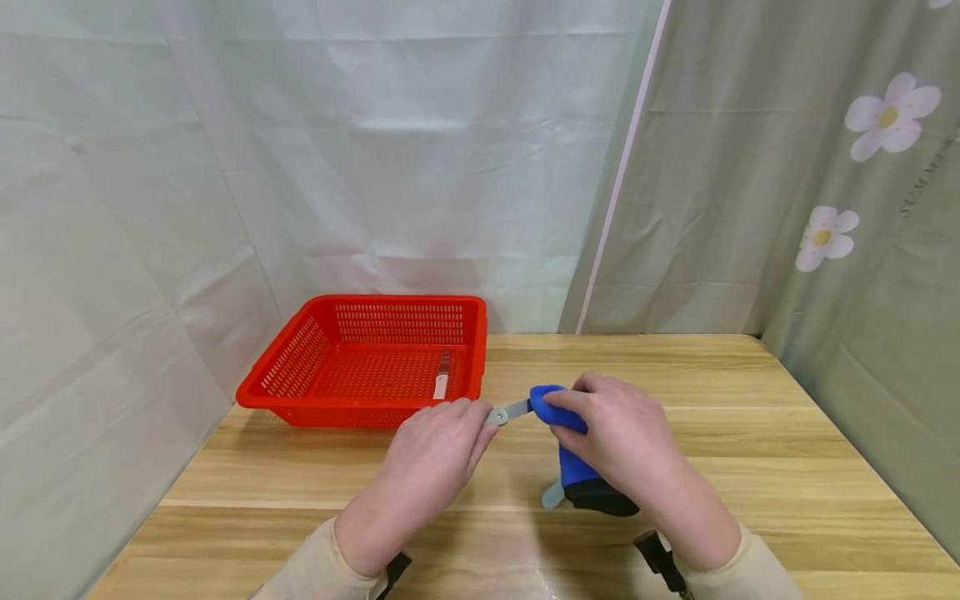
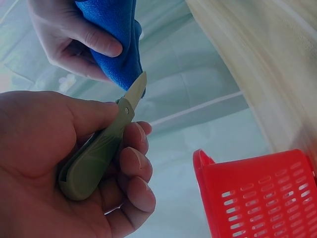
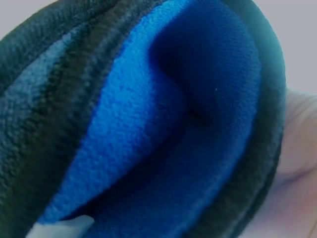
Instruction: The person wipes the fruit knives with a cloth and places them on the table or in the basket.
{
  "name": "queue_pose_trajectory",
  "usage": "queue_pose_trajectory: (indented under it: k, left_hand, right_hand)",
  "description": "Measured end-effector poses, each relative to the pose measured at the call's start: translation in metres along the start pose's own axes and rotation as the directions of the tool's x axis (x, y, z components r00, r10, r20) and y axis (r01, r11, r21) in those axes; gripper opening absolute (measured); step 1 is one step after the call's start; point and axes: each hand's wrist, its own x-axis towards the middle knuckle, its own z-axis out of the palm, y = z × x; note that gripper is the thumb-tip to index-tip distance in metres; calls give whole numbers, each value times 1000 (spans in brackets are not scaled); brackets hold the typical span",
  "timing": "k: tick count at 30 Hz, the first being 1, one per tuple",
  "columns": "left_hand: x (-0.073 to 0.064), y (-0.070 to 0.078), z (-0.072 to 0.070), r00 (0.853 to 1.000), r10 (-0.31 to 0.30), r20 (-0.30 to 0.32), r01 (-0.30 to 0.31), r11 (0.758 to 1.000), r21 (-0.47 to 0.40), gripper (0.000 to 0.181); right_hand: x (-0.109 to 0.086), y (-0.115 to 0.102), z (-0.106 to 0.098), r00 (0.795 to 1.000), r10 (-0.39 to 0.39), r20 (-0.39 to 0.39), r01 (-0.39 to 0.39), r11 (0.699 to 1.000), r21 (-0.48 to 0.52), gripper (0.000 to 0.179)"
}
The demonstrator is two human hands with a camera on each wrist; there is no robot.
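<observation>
My left hand [image 1: 442,442] grips the pale green handle of a folding knife [image 2: 99,158], thumb along its side and fingers curled beneath. The knife's short blade is out and points to the blue cloth [image 2: 111,29]. My right hand [image 1: 618,421] pinches this dark-edged cloth at the blade, and the blade's tip meets the cloth. The rest of the cloth hangs down below the right hand, and its folds fill the right wrist view. Beside the cloth's lower edge, a pale green rounded piece [image 1: 552,496] shows partly; what it belongs to is hidden.
A red plastic basket [image 1: 360,404] stands at the back left of the wooden table [image 1: 720,400]. Inside it, towards its right wall, lies a folding tool with a pale handle [image 1: 441,385]. Pale curtains [image 1: 450,167] enclose the table at the back and sides.
</observation>
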Motion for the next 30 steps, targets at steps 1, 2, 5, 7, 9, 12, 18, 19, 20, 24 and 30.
queue_pose_trajectory:
  k: [1,2,5,7,9,12,18,19,20,24,30]
  left_hand:
    - [0,0,0,1000,-2,3,2,1000,-1,19]
    - [0,0,-1,1000,-3,4,3,1000,-2,19]
    - [0,0,-1,1000,2,-3,-2,1000,-1,19]
    - [0,-1,0,1000,14,-18,-14,1000,0,19]
    - [-1,-2,0,999,25,-36,-25,1000,2,19]
    - [-1,-3,1,997,41,-60,-41,999,4,18]
    - [-2,-4,0,996,47,-74,-47,999,8,19]
    - [-2,-4,0,996,46,-73,-46,999,9,19]
    - [-2,-4,0,996,44,-72,-44,999,9,19]
    - [-1,-4,-1,997,35,-65,-35,999,5,18]
    - [-2,-6,0,993,45,-109,-45,999,0,19]
  right_hand:
    - [0,1,0,1000,8,8,-9,1000,1,34]
    - [1,2,-1,1000,17,16,-17,1000,2,34]
    - [1,6,-2,998,45,38,-45,999,-1,34]
    - [1,8,-2,997,58,47,-58,998,-4,34]
    - [1,10,-2,997,65,48,-65,998,-7,33]
    - [1,13,-3,996,74,42,-73,997,-10,32]
    - [1,16,-4,996,82,44,-82,997,-12,32]
    - [1,16,-5,995,84,48,-84,996,-11,33]
    - [1,17,-5,995,87,52,-87,996,-11,33]
    - [1,19,-6,992,106,72,-105,994,-8,33]
    - [0,21,-8,993,108,50,-108,994,1,34]
